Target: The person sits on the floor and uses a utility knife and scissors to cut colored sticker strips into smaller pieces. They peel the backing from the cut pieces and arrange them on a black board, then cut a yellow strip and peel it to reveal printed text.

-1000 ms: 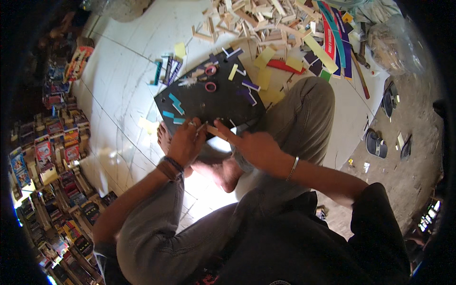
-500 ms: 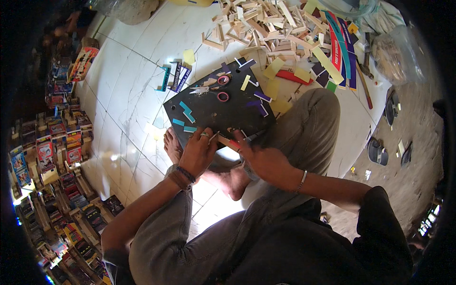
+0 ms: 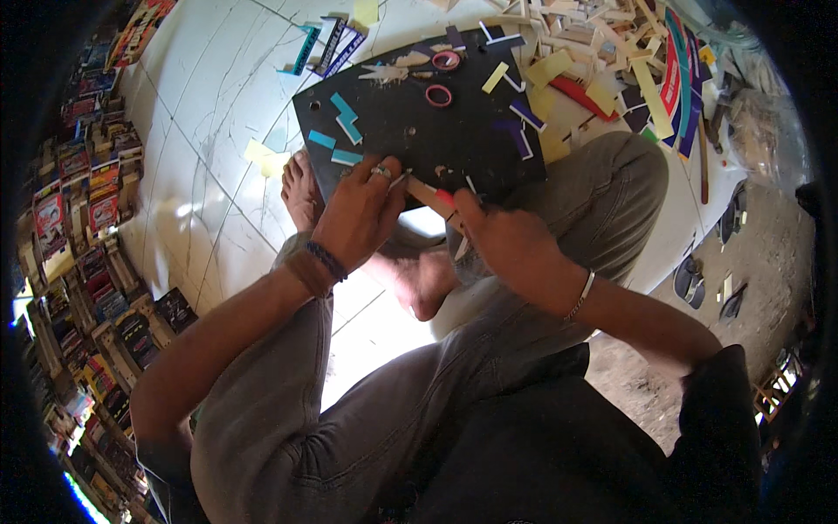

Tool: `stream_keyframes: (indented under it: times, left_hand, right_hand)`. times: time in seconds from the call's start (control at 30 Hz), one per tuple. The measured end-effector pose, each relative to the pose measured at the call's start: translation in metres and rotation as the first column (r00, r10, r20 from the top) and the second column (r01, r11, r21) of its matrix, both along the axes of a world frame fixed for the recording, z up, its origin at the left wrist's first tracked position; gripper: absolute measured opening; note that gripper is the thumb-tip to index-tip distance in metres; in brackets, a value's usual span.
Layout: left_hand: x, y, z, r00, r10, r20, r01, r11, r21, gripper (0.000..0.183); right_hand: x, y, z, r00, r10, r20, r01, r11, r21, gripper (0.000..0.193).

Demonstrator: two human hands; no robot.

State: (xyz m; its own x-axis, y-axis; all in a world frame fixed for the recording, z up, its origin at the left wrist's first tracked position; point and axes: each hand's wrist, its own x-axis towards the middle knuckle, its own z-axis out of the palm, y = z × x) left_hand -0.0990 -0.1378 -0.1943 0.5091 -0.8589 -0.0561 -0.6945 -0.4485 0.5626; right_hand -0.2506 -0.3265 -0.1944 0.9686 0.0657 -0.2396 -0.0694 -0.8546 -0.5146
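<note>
A flat black board [image 3: 393,131] lies in front of me, partly over my leg. At its near edge my left hand [image 3: 362,208] is closed, fingers pressed on one end of a pale wooden strip [image 3: 426,193]. My right hand [image 3: 515,249] is closed at the strip's other end, gripping a small red item [image 3: 446,198]; its kind is mostly hidden by the fingers. On the board rest scissors [image 3: 439,94] with red-rimmed handles, several blue pieces [image 3: 321,139] at left, and purple pieces [image 3: 526,114] and a yellow piece [image 3: 495,77] at right.
Many wooden pieces [image 3: 602,31] are heaped at the far right, beside yellow paper slips [image 3: 550,67] and long printed strips [image 3: 672,83]. Small assembled blue and purple pieces [image 3: 336,48] stand beyond the board. Rows of printed items [image 3: 105,210] line the left. Sandals [image 3: 690,281] lie at right.
My view has shifted, so the board and hands sit higher in the picture. The right hand has drawn slightly away from the left, toward me, and more of the wooden strip shows between them.
</note>
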Motion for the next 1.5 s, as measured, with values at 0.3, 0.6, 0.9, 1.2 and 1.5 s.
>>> stream_keyframes:
  times: [0.3,0.6,0.9,1.2,1.5]
  left_hand:
    - [0.003,-0.013,0.008,0.999,0.007,0.035,-0.009,0.997,0.078,0.014]
    - [0.001,-0.004,0.005,0.999,-0.006,0.033,0.001,0.989,0.149,0.017]
    - [0.000,-0.002,0.003,0.999,-0.028,0.033,0.026,0.997,0.075,0.015]
    - [0.000,-0.007,0.005,0.996,-0.056,0.068,0.054,0.998,0.036,0.008]
    - [0.000,-0.008,0.005,0.997,-0.016,0.069,0.015,1.000,0.022,0.010]
  right_hand:
    - [0.003,-0.011,-0.008,0.996,-0.033,0.082,0.028,0.998,0.061,0.029]
    - [-0.024,-0.012,-0.003,0.994,-0.110,0.016,0.105,0.978,0.179,0.025]
    - [-0.016,0.001,-0.005,0.987,-0.146,0.064,0.130,0.969,0.211,0.031]
    - [-0.010,-0.001,-0.004,0.992,-0.119,0.052,0.106,0.976,0.192,0.023]
    - [-0.002,0.005,-0.004,0.992,-0.117,0.053,0.111,0.988,0.111,0.026]
